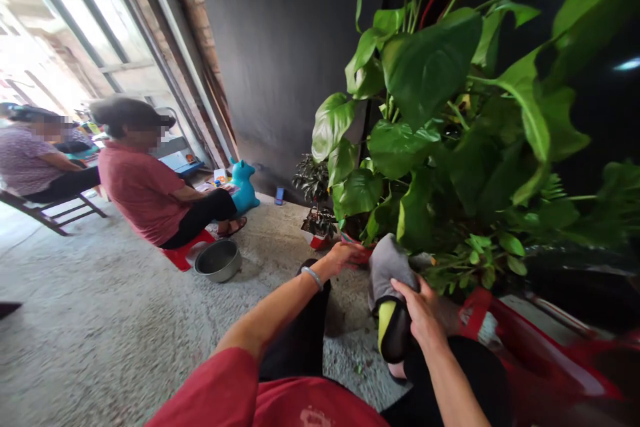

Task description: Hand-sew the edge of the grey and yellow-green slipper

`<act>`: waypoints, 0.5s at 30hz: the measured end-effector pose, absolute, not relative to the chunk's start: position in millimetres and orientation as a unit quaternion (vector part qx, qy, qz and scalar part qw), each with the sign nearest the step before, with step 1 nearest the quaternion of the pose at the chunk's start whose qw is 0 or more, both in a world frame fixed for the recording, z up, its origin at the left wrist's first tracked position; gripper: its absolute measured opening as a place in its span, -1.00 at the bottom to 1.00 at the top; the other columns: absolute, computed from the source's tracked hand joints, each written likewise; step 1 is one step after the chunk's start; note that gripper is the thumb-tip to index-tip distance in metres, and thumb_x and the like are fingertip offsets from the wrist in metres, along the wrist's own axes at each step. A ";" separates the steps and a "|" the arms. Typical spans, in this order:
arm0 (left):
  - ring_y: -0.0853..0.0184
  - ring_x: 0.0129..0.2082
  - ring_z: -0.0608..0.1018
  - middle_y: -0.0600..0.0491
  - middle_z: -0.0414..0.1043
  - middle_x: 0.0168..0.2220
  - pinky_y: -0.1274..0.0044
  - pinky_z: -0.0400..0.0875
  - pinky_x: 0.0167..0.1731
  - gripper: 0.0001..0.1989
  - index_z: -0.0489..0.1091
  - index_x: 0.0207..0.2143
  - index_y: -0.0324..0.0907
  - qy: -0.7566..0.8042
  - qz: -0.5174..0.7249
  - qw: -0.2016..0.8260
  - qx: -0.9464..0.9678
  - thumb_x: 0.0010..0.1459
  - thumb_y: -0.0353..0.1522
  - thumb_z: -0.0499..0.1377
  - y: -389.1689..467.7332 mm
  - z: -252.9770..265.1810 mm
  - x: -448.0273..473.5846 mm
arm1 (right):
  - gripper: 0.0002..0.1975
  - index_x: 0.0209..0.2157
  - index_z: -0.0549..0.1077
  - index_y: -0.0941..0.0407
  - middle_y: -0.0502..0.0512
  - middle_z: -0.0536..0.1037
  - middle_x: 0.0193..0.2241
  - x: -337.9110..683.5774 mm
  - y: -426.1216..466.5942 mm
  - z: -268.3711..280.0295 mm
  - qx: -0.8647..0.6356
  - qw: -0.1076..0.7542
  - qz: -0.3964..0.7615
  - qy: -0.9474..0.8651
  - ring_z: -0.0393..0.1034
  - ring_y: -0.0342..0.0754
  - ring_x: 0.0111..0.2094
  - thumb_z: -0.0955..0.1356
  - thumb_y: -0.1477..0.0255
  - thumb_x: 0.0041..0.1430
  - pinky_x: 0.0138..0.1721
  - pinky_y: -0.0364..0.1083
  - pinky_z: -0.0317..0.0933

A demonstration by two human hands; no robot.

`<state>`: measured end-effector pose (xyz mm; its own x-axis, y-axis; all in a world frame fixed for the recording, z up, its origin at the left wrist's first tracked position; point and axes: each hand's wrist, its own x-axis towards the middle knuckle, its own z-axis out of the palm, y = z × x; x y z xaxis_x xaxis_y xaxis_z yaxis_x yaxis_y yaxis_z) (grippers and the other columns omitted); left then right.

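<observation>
My right hand (pixel 424 307) has its thumb and fingers closed on a grey cloth (pixel 390 263) close to the plant's base. A black piece with a yellow-green panel (pixel 387 327) shows just under the cloth; I cannot tell whether it is part of it or a shoe. My left hand (pixel 345 255) reaches in from the left with fingers stretched out, at the rim of a red pot (pixel 364 255). Leaves hide part of that pot. Above both hands spreads a large plant with broad green leaves (pixel 425 67).
A small potted plant (pixel 315 223) stands left of the big one. On the concrete floor is a metal basin (pixel 219 260). One person (pixel 140 180) sits on a red stool, another (pixel 33 153) on a chair. A blue toy animal (pixel 243 187) and a phone (pixel 279 195) are by the wall.
</observation>
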<state>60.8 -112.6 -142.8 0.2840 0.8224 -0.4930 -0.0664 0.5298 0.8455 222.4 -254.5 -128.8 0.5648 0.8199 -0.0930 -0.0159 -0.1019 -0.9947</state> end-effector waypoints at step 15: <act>0.39 -0.48 0.43 0.14 0.36 -0.54 0.52 0.38 -0.35 -0.80 0.33 -0.45 -0.17 0.424 0.508 0.696 0.279 -0.05 -0.37 0.33 -57.9 -88.1 80.0 | -0.38 -0.11 0.59 0.12 0.17 0.66 -0.25 197.2 -176.3 -33.5 -0.630 0.570 0.332 -0.411 0.52 0.22 -0.15 0.50 0.23 -0.34 -0.06 0.09 0.36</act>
